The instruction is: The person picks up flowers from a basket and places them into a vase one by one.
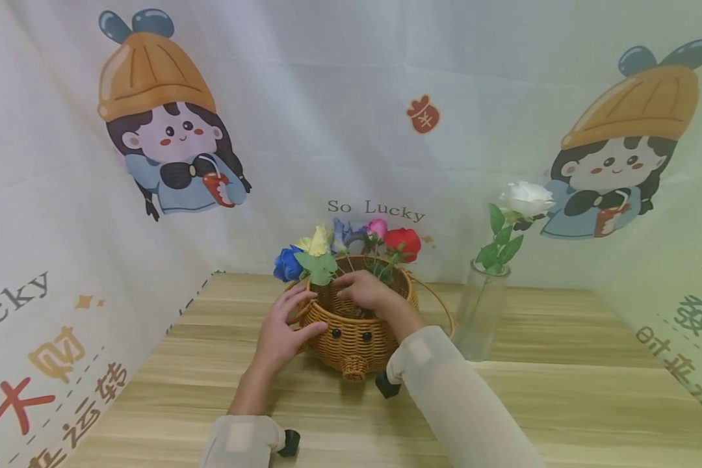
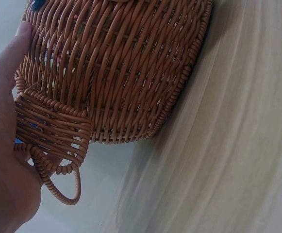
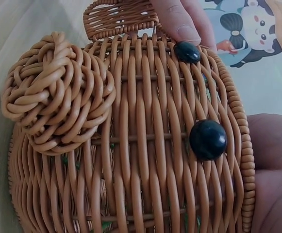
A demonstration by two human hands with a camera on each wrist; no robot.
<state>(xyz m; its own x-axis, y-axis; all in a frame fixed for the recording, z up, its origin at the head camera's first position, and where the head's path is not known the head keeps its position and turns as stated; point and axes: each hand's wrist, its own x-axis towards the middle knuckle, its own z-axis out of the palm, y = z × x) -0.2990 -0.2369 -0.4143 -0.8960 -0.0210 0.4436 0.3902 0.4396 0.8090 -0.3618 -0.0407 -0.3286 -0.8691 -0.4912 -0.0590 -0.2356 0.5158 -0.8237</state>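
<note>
A brown wicker basket [image 1: 380, 351], with black bead eyes and a woven snout, stands on the table. Its left side is held by my left hand [image 1: 281, 328], the thumb on the front near one eye and the fingers up at the rim. My right hand [image 1: 363, 289] reaches over the front rim into the basket's mouth, fingers bent toward the left among the stems; I cannot tell whether they pinch one. Blue [image 1: 288, 264], yellow [image 1: 314, 242], pale blue [image 1: 345, 235], pink [image 1: 377, 227] and red flowers [image 1: 403, 244] rise from the basket.
To the right of the basket stands a clear glass vase [image 1: 481, 318] with a white rose [image 1: 526, 198] in it. The basket's thin handle [image 1: 444, 305] hangs out on its right side. A printed white cloth [image 1: 304, 130] closes off the back and sides of the wooden table [image 1: 561, 364].
</note>
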